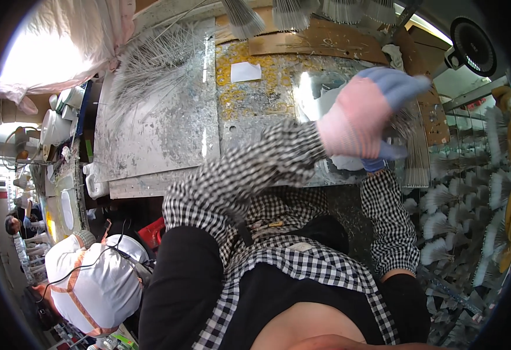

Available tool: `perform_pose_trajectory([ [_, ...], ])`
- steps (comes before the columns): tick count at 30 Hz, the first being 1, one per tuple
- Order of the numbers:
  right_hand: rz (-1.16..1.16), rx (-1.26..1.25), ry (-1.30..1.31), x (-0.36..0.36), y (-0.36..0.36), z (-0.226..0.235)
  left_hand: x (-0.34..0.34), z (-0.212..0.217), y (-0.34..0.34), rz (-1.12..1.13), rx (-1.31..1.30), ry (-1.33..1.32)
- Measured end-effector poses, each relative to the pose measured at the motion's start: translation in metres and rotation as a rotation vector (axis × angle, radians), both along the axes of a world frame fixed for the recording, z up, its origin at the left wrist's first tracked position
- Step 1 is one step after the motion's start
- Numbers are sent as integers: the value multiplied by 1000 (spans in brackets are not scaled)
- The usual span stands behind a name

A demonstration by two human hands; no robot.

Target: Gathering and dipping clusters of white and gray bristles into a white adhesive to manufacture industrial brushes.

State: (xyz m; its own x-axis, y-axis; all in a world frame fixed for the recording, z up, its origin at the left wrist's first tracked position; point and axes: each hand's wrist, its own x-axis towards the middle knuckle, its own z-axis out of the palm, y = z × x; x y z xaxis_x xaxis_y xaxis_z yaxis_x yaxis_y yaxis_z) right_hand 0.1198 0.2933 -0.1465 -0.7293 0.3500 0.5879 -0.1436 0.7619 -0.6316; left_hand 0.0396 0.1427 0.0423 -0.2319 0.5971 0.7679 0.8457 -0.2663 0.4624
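Observation:
My left hand [363,108], in a pink glove with blue fingers, reaches across to the right side of the worktable. Its fingers are stretched out, with the thumb apart from them, and the fingertips are slightly blurred. Under it my right hand [374,164] is mostly covered; only a bit of blue glove shows above the checked cuff, so its fingers are hidden. Beside both hands a bundle of thin grey-white strands [416,160] lies at the table's right edge, partly behind the left hand. A pale sheet [344,163] shows below the left wrist.
Loose thin strands [156,64] are heaped on the table's far left. A white paper [245,72] lies on the yellow-stained part of the table [229,116]. More strand bundles [290,14] line the back edge. A black round fan [472,46] and racked white bundles [454,204] are right; a person [95,286] is left.

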Motion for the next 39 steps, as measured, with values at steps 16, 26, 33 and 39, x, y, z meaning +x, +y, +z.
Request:
perform_pose_trajectory([
  [16, 617, 450, -484, -138, -137, 79, -16, -48, -184, 448, -1476, 332],
  [26, 574, 960, -85, -214, -180, 25, -14, -14, -226, 651, -849, -427],
  [33, 1096, -602, -530, -143, -177, 118, -24, -1, -257, 812, -144, -644],
  [39, 1181, -1105, -441, -72, -196, 162, -24, -30, -266, 777, -233, -751],
])
